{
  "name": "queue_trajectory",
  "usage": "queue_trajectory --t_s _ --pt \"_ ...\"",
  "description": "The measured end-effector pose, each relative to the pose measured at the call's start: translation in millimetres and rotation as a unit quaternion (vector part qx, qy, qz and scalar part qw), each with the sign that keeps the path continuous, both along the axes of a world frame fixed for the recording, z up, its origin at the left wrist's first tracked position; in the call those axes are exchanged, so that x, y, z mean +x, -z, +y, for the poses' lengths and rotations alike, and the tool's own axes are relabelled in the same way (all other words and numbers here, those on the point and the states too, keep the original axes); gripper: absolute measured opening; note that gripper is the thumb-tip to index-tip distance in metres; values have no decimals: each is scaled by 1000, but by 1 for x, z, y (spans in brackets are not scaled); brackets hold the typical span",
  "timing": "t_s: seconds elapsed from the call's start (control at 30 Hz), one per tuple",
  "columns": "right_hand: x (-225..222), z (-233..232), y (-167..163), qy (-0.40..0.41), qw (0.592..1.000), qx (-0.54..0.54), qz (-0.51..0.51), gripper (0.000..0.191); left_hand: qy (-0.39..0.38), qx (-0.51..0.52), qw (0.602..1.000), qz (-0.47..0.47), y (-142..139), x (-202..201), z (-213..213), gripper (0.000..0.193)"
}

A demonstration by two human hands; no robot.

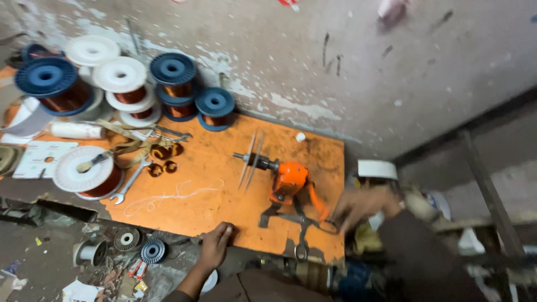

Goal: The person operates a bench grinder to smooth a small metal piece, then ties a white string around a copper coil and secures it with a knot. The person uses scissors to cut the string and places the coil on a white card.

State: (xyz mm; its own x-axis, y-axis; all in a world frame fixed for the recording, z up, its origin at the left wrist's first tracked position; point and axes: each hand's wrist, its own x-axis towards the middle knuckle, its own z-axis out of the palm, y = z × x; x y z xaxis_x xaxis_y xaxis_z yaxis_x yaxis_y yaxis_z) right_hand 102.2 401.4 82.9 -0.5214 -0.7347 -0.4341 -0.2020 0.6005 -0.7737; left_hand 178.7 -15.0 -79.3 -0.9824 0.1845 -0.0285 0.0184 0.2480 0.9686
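We see the orange winding machine (286,182) sitting near the right end of the orange tabletop (212,207), its shaft and thin discs (250,159) pointing toward 9 o'clock. Our left hand (215,246) rests on the tabletop's near edge, fingers curled loosely, gripping nothing — the machine lies at about 2 o'clock from it, well apart. Our right hand (361,207) is at 3 o'clock from the machine, near its crank side — it's blurred, so we cannot tell whether it grips anything. Scissors (302,235) lie just below the machine, between our hands. Copper wire spools (173,84) are stacked at 10 o'clock.
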Motion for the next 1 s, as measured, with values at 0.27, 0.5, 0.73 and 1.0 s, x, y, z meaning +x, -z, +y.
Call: queue_trajectory --t_s 0.27,0.5,0.73,1.0 --pt "7 -21 26 -97 972 140 160 37 4 18 1000 13 4 -1 -1 26" --pt "-13 1 30 318 912 102 238 34 18 49 997 52 0 -3 6 25" --pt "-17 49 -7 199 976 -18 -81 36 7 19 998 53 -2 -1 14 25" --pt "-16 30 7 -96 991 72 -65 38 25 27 995 88 1 -6 15 23"
